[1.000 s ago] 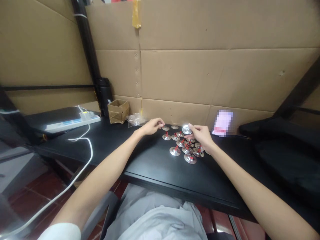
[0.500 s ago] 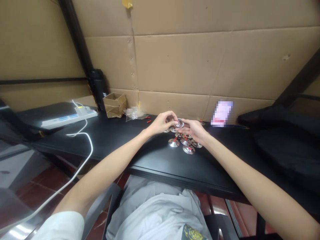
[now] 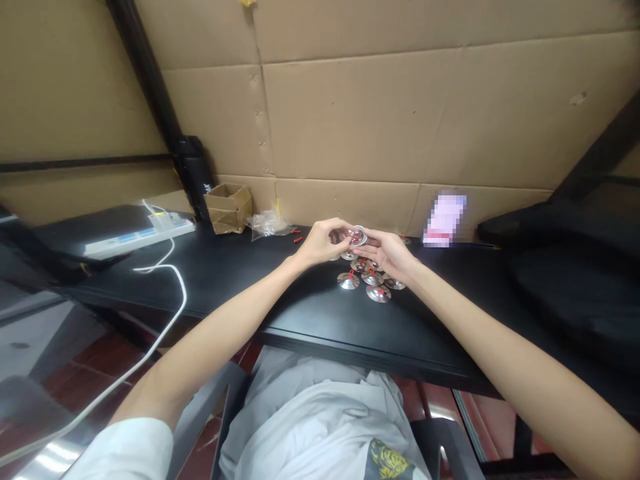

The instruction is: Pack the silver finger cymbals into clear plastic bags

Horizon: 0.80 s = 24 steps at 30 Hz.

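Left hand [image 3: 327, 241]: fingers closed on one side of a small silver finger cymbal [image 3: 357, 235], curled in toward its centre.
Right hand [image 3: 387, 252]: fingers gripping the same cymbal from the opposite side, tips meeting the left fingers around it.
Held cymbal: raised just above the bench [image 3: 280, 297] between both hands, a red cord [image 3: 355, 236] at its centre; exact finger contact on the cord too small to tell.
Cymbal group [image 3: 367, 279]: directly below the hands, mostly with red cords showing, lying close together, some touching.
Nearby: loose red pieces [image 3: 297, 235] left of the hands; clear plastic bag [image 3: 267, 225] and open cardboard box [image 3: 228, 208] farther left, by the cardboard wall [image 3: 350, 120].
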Each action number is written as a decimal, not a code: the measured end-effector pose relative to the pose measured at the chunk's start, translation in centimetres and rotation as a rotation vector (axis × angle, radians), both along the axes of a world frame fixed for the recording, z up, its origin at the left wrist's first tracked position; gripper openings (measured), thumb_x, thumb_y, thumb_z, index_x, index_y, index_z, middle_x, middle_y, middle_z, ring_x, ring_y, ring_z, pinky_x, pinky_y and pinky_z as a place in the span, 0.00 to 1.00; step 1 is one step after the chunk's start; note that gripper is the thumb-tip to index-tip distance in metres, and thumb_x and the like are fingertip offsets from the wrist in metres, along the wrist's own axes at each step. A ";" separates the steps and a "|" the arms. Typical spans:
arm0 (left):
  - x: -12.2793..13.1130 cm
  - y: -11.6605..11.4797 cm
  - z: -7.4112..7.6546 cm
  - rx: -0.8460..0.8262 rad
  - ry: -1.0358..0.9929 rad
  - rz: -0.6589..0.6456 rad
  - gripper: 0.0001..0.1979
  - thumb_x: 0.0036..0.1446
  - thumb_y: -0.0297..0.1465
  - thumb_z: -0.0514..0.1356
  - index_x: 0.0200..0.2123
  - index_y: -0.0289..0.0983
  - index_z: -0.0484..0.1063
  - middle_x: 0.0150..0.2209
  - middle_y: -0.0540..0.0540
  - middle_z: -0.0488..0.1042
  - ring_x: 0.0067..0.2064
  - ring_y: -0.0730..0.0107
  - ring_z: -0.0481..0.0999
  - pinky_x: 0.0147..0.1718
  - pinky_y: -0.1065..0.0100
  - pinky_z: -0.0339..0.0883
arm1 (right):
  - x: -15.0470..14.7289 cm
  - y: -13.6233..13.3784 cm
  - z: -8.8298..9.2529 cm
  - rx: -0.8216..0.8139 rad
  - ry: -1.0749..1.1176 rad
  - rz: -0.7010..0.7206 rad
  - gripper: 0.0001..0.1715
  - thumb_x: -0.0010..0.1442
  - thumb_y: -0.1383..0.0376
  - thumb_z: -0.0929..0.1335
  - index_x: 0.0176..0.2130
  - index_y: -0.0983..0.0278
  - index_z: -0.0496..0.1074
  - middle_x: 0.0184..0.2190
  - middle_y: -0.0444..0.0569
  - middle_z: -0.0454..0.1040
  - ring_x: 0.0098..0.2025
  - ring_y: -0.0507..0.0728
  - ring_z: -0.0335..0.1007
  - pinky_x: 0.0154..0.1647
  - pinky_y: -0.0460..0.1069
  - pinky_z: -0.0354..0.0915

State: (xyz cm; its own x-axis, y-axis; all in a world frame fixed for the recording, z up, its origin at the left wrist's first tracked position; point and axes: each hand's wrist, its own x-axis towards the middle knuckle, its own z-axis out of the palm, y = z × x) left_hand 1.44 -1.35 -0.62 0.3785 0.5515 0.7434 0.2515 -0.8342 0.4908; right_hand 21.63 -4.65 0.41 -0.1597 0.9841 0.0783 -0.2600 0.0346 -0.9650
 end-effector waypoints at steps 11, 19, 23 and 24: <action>-0.1 0.1 0.1 -0.016 0.011 0.134 0.06 0.61 0.32 0.71 0.41 0.36 0.86 0.38 0.44 0.87 0.34 0.69 0.80 0.38 0.66 0.73 | 0.0 -0.2 -0.3 0.079 -0.039 -0.002 0.09 0.73 0.65 0.71 0.44 0.66 0.83 0.41 0.57 0.87 0.43 0.62 0.88 0.60 0.58 0.79; 0.0 0.0 0.0 0.035 0.026 0.158 0.04 0.61 0.28 0.69 0.39 0.36 0.84 0.37 0.45 0.85 0.33 0.71 0.78 0.37 0.67 0.71 | -0.2 -0.2 -0.3 0.080 -0.012 0.021 0.10 0.73 0.65 0.70 0.43 0.65 0.84 0.41 0.55 0.88 0.42 0.60 0.87 0.60 0.58 0.79; 0.0 0.1 0.0 0.054 0.040 0.150 0.03 0.61 0.28 0.68 0.38 0.36 0.83 0.35 0.46 0.84 0.32 0.72 0.77 0.36 0.68 0.70 | -0.1 -0.2 -0.4 0.086 0.000 0.033 0.09 0.72 0.65 0.72 0.43 0.65 0.84 0.43 0.55 0.88 0.43 0.59 0.87 0.62 0.58 0.78; 0.0 0.1 0.1 0.057 0.045 0.144 0.03 0.61 0.28 0.68 0.38 0.35 0.82 0.35 0.46 0.84 0.32 0.72 0.77 0.36 0.68 0.69 | -0.2 -0.2 -0.4 0.087 0.002 0.033 0.09 0.72 0.65 0.72 0.43 0.65 0.84 0.43 0.55 0.88 0.44 0.59 0.87 0.61 0.57 0.79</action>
State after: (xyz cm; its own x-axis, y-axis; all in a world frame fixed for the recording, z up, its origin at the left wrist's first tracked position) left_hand 1.41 -1.29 -0.55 0.3324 0.5597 0.7591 0.3908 -0.8143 0.4293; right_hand 21.47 -4.84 0.01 -0.1919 0.9677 0.1633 -0.2639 0.1094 -0.9583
